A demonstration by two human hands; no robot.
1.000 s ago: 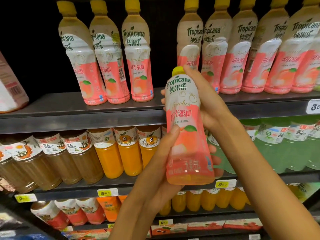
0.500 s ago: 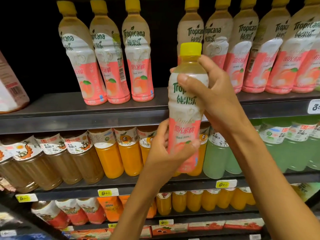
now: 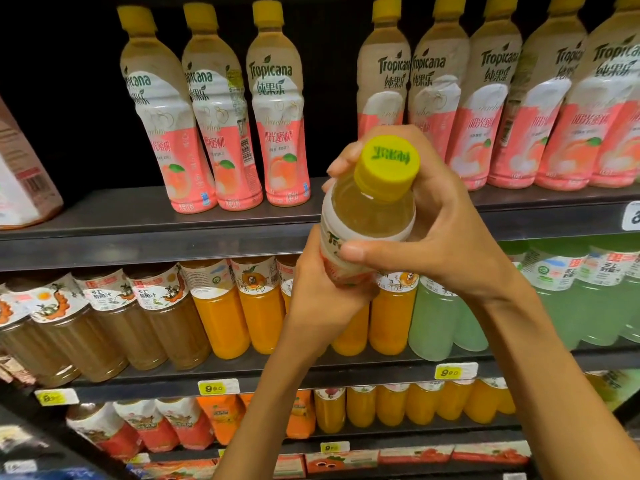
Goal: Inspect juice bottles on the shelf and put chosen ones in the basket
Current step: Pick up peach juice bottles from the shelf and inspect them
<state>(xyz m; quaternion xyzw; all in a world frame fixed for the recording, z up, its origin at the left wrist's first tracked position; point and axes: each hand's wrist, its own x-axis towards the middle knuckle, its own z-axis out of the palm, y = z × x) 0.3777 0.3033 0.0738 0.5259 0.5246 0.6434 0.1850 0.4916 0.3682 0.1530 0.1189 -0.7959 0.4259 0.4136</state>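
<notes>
Where it stood upright, the bottle [image 3: 367,216] now tips its cap [image 3: 388,164] cameraward.

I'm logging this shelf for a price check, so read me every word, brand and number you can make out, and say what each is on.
"Tropicana": peach bottles on the top shelf, above Chinese characters.
"9": yellow price tags on the lower shelf edge; digits after it are blurred.
Green print on the yellow cap of the held bottle: upside down, unreadable.
"T": the only letter visible on the held bottle's label.
Orange juice bottles: labels too small.
White tag at right: cut off.
</notes>
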